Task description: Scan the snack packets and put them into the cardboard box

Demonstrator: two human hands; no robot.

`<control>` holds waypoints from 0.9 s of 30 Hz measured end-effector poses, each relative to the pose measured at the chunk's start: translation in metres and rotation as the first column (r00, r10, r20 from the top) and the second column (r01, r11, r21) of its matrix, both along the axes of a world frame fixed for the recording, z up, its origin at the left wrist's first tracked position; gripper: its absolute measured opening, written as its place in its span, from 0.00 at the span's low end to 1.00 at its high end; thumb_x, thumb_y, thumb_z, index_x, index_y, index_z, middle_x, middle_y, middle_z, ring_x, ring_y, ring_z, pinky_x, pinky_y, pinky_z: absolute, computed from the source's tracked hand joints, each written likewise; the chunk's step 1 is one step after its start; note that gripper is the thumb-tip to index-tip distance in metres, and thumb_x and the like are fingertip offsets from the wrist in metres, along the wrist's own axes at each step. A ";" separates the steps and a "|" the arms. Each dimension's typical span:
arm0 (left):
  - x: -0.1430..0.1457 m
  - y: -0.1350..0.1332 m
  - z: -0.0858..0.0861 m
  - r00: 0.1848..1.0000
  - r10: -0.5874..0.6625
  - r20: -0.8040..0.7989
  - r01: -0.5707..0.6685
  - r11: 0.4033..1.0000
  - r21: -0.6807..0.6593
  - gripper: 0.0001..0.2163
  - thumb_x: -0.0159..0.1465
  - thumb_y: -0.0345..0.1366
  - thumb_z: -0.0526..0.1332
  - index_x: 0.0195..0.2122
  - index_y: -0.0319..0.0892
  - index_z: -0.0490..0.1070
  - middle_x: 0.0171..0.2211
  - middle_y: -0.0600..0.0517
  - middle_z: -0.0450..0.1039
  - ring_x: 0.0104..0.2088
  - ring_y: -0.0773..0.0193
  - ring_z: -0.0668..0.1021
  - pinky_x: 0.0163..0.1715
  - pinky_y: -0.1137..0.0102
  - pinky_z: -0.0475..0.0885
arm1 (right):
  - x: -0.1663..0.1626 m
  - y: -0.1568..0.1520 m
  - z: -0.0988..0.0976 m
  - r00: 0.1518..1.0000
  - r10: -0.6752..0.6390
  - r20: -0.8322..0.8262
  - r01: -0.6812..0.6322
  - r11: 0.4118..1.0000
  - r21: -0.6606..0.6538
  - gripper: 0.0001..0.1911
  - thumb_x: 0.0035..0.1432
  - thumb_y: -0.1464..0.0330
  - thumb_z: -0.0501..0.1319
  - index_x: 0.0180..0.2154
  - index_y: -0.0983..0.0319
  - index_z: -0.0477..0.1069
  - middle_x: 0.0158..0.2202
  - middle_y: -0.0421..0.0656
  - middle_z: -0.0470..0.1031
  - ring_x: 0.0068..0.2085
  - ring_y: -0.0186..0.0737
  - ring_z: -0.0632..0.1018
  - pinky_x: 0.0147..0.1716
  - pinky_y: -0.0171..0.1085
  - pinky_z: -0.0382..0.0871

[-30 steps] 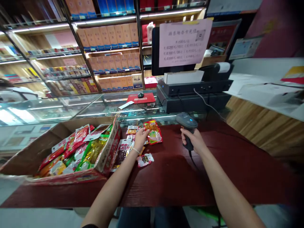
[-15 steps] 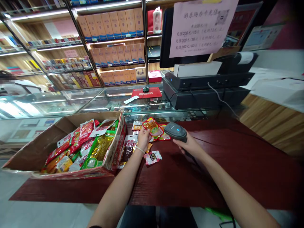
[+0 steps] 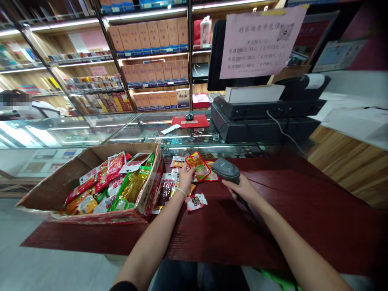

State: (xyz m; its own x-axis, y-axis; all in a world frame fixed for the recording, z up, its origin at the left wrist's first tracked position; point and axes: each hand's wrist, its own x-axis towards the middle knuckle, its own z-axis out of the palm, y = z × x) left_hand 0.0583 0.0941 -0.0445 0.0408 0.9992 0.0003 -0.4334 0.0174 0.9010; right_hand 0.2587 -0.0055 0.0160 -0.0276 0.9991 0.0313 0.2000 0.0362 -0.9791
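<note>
My left hand [image 3: 186,178] is closed on a red-edged snack packet [image 3: 198,165], tilted up above other packets on the counter. My right hand [image 3: 242,188] grips a dark grey barcode scanner [image 3: 226,169] by its handle, its head turned toward that packet a short way to the left. A small pink and white packet [image 3: 196,201] lies near my left wrist. Beside my left forearm is a dark brown snack bag with a white top [image 3: 165,190]. Further packets lie partly hidden behind and under my left hand.
An open cardboard box [image 3: 151,178] full of snack bags stands on the left of the dark red counter [image 3: 273,226]. Behind are a glass display case [image 3: 121,135], a mouse [image 3: 189,117] and a cash drawer [image 3: 269,128] under a monitor. A person [image 3: 30,107] is at far left.
The whole view has shifted slightly, so things appear a little farther right. Both hands keep their holds on the packet and the scanner, nearly unmoved relative to each other.
</note>
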 end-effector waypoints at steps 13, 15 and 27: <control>-0.082 -0.054 0.171 0.881 0.299 -0.366 -0.087 0.864 0.495 0.17 0.62 0.40 0.62 0.51 0.44 0.69 0.39 0.49 0.79 0.37 0.60 0.81 0.37 0.69 0.75 | -0.023 0.008 0.044 0.992 0.012 -0.127 -0.001 0.996 0.087 0.21 0.52 0.52 0.67 0.25 0.61 0.66 0.17 0.37 0.66 0.15 0.31 0.67 0.14 0.32 0.57; -0.121 -0.054 0.188 0.733 0.442 -0.516 -0.137 0.840 0.525 0.19 0.62 0.40 0.62 0.54 0.43 0.68 0.35 0.51 0.79 0.34 0.61 0.81 0.35 0.69 0.75 | -0.040 0.011 0.051 0.988 0.076 -0.137 -0.065 0.995 0.082 0.20 0.52 0.52 0.68 0.26 0.61 0.66 0.17 0.36 0.66 0.14 0.31 0.66 0.14 0.31 0.56; -0.265 -0.026 0.167 0.057 0.468 -0.882 -0.142 0.878 0.457 0.22 0.64 0.33 0.56 0.60 0.39 0.66 0.57 0.43 0.71 0.57 0.55 0.73 0.58 0.63 0.66 | -0.119 0.024 0.061 0.969 0.234 -0.085 -0.223 0.967 0.121 0.19 0.53 0.52 0.67 0.31 0.60 0.67 0.16 0.34 0.66 0.14 0.31 0.66 0.14 0.32 0.58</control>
State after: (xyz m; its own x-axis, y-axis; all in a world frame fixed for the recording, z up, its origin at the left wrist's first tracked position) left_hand -0.2069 0.0681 0.1225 -0.1391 0.8965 0.4206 0.8633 -0.0983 0.4950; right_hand 0.1396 0.0180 0.0767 -0.2458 0.9570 0.1538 0.0780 0.1776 -0.9810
